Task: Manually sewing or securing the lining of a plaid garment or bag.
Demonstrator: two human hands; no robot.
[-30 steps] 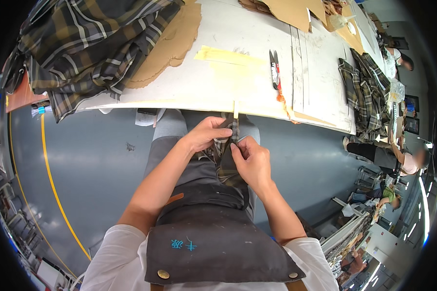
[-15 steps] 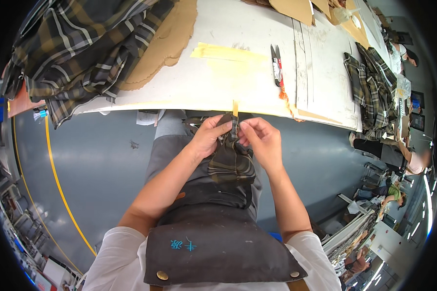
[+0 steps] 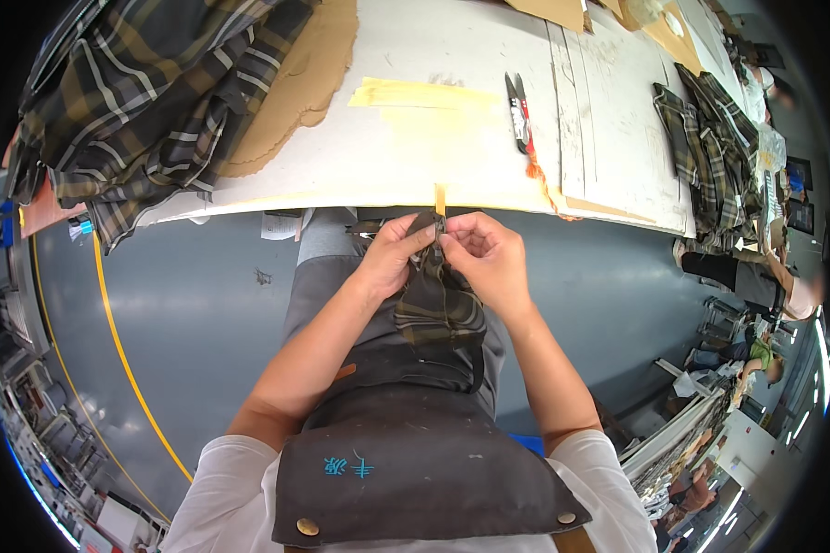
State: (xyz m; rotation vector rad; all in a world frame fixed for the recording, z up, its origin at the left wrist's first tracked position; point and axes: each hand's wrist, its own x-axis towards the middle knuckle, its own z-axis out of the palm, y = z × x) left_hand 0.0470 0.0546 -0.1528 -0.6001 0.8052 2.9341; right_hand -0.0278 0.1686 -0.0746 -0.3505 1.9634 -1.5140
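Note:
My left hand [image 3: 395, 253] pinches a dark olive plaid fabric piece [image 3: 438, 318] near its upper end, just below the table edge. My right hand [image 3: 487, 258] is closed at that same end, thumb and index finger pinching the cloth beside my left thumb. The piece hangs down over my dark apron [image 3: 406, 461]. A narrow yellow strip [image 3: 441, 194] lies over the edge of the white table [image 3: 286, 194], right above both hands. Black-and-red snips [image 3: 524, 124] with an orange cord lie on the table, up and to the right.
Plaid cloth heaps lie at left [image 3: 138, 111] and right [image 3: 710, 166], with brown cardboard [image 3: 300, 92] and yellow tape [image 3: 415, 92] on the table. Co-workers [image 3: 742, 276] are at the right. Grey floor [image 3: 194, 323] with yellow lines lies below.
My right hand has moved up to the top of the cloth beside my left thumb. More of the plaid piece now shows draped below both hands.

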